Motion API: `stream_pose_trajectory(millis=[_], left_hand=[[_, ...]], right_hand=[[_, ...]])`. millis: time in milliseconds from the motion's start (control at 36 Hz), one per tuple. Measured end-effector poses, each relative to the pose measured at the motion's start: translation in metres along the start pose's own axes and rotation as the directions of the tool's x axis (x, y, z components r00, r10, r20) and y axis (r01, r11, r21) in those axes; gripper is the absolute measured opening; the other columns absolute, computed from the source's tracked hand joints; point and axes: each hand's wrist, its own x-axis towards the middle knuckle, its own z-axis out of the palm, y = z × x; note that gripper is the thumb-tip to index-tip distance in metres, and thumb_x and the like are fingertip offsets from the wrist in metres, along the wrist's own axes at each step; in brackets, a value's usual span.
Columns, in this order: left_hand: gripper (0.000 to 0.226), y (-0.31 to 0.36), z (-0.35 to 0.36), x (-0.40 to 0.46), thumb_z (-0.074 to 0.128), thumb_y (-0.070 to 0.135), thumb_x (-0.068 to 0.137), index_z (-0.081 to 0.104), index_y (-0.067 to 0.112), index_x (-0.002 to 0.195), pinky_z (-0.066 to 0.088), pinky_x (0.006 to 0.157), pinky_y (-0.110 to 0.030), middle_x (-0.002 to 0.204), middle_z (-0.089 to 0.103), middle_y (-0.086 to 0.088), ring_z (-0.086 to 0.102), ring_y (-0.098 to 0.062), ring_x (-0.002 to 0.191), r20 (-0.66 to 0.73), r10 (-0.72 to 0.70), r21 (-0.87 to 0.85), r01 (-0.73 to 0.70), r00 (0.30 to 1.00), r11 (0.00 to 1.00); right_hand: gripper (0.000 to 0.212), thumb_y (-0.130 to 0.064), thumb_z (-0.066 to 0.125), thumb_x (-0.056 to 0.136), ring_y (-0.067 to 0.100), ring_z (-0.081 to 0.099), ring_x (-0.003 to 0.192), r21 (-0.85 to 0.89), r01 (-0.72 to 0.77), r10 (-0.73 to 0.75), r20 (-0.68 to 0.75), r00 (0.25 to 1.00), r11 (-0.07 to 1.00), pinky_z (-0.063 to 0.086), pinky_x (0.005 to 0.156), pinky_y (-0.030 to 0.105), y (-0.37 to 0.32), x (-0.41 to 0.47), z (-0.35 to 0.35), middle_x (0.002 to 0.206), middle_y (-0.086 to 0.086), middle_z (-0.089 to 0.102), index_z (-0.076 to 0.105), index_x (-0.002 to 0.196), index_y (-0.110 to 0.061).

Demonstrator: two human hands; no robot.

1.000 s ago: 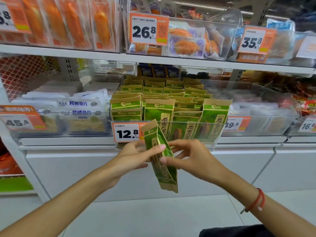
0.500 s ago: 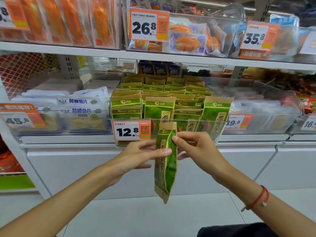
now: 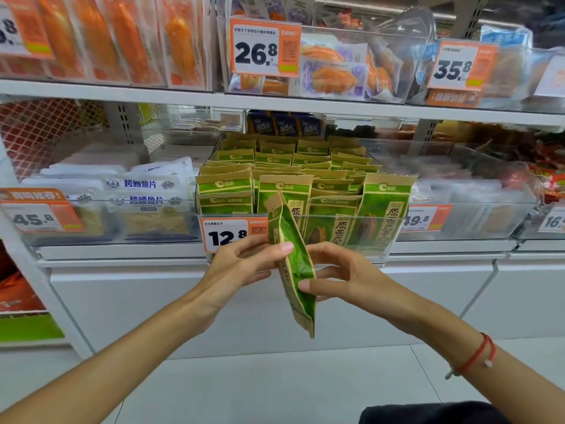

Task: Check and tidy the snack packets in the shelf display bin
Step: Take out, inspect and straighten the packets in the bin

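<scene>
Bright, even light fills the aisle, and a strip light [image 3: 376, 3] shows at the top edge, above the 26.8 price tag [image 3: 264, 47]. Shadows are soft; the recess under the upper shelf [image 3: 275, 102], below that tag, is dimmer. Glare streaks the clear plastic bin [image 3: 406, 41] just right of the tag. The tag's digits read sharp, while goods far right and far left of it are smeared and hazy. The wide lens bows the shelf, and the picture stretches toward the corners. The floor [image 3: 275, 387] well below the tag looks pale and flat.
</scene>
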Motion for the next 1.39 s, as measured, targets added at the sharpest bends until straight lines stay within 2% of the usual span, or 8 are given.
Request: stream_pose_trajectory(millis=[278, 417, 556, 667, 806, 1028, 1250, 1389], left_hand=[[0.069, 0.001, -0.001, -0.003, 0.075, 0.05, 0.063, 0.064, 0.025, 0.126, 0.05, 0.1, -0.027, 0.122, 0.069, 0.007, 0.062, -0.011, 0.118, 0.13, 0.113, -0.03, -0.11, 0.985, 0.993], [0.038, 0.006, 0.008, -0.005, 0.084, 0.038, 0.068, 0.074, 0.022, 0.102, 0.058, 0.077, -0.021, 0.099, 0.076, 0.006, 0.071, -0.012, 0.098, -0.033, 0.153, -0.02, -0.154, 0.988, 0.988], [0.026, 0.004, 0.013, -0.005, 0.074, 0.029, 0.071, 0.073, 0.021, 0.096, 0.059, 0.076, -0.022, 0.093, 0.077, 0.005, 0.073, -0.011, 0.089, -0.075, 0.138, -0.017, -0.14, 0.988, 0.99], [0.022, 0.003, 0.005, -0.001, 0.069, 0.019, 0.085, 0.072, 0.016, 0.107, 0.058, 0.08, -0.02, 0.095, 0.077, 0.001, 0.073, -0.013, 0.09, -0.027, 0.041, -0.016, -0.041, 0.999, 0.999], [0.024, -0.002, 0.0, -0.001, 0.067, 0.021, 0.086, 0.072, 0.019, 0.109, 0.056, 0.085, -0.02, 0.105, 0.075, 0.006, 0.07, -0.009, 0.1, 0.11, 0.01, 0.065, -0.017, 0.994, 0.998], [0.026, -0.005, 0.001, -0.002, 0.067, 0.02, 0.086, 0.07, 0.019, 0.113, 0.056, 0.087, -0.022, 0.11, 0.074, 0.008, 0.068, -0.008, 0.105, 0.113, 0.036, 0.045, -0.041, 0.993, 0.998], [0.011, 0.001, 0.013, -0.005, 0.072, 0.016, 0.082, 0.074, 0.022, 0.092, 0.056, 0.068, -0.016, 0.089, 0.077, 0.005, 0.073, -0.01, 0.083, -0.122, 0.136, -0.054, -0.143, 0.983, 0.988], [0.012, 0.003, 0.019, -0.009, 0.075, 0.022, 0.077, 0.075, 0.019, 0.089, 0.055, 0.063, -0.015, 0.085, 0.077, 0.004, 0.073, -0.01, 0.077, -0.13, 0.172, -0.036, -0.178, 0.976, 0.983]], right_hand=[[0.061, -0.024, 0.081, 0.07, 0.008, 0.063, 0.11, 0.117, -0.046, 0.032, 0.121, 0.992, 0.992, 0.049, 0.094, 0.02, 0.0, -0.002, -0.006, 0.117, -0.004, 0.07, 0.057, 0.126, -0.025], [0.082, -0.045, 0.087, 0.056, -0.003, 0.054, 0.102, -0.31, -0.025, -0.065, -0.278, 0.958, 0.951, 0.048, 0.083, 0.012, 0.001, 0.001, -0.002, 0.109, -0.02, 0.057, 0.05, 0.125, -0.024], [0.09, -0.059, 0.083, 0.056, 0.004, 0.045, 0.107, -0.556, -0.003, -0.23, -0.349, 0.909, 0.831, 0.04, 0.08, 0.013, 0.007, 0.0, 0.002, 0.112, -0.015, 0.047, 0.041, 0.129, -0.025], [0.079, -0.071, 0.061, 0.061, 0.003, 0.043, 0.106, -0.572, 0.025, -0.263, -0.337, 0.904, 0.82, 0.037, 0.075, 0.008, 0.004, 0.0, 0.0, 0.112, -0.015, 0.046, 0.046, 0.124, -0.026], [0.016, -0.027, 0.073, 0.083, 0.005, 0.059, 0.081, -0.409, 0.168, -0.363, -0.466, 0.807, 0.897, 0.05, 0.07, 0.018, 0.003, 0.003, -0.006, 0.085, -0.013, 0.063, 0.063, 0.094, -0.031], [0.016, -0.02, 0.078, 0.078, 0.008, 0.062, 0.07, -0.361, 0.268, -0.428, -0.503, 0.751, 0.893, 0.053, 0.065, 0.02, 0.004, 0.002, -0.008, 0.076, -0.009, 0.068, 0.069, 0.085, -0.031], [0.092, -0.051, 0.078, 0.068, 0.002, 0.038, 0.113, -0.531, 0.129, -0.341, -0.323, 0.883, 0.837, 0.035, 0.089, 0.01, 0.005, -0.001, 0.005, 0.117, -0.015, 0.042, 0.033, 0.146, -0.033], [0.089, -0.05, 0.079, 0.068, -0.001, 0.045, 0.105, -0.5, 0.09, -0.278, -0.316, 0.907, 0.861, 0.037, 0.078, 0.004, 0.003, -0.002, 0.01, 0.116, -0.013, 0.044, 0.036, 0.144, -0.031]])
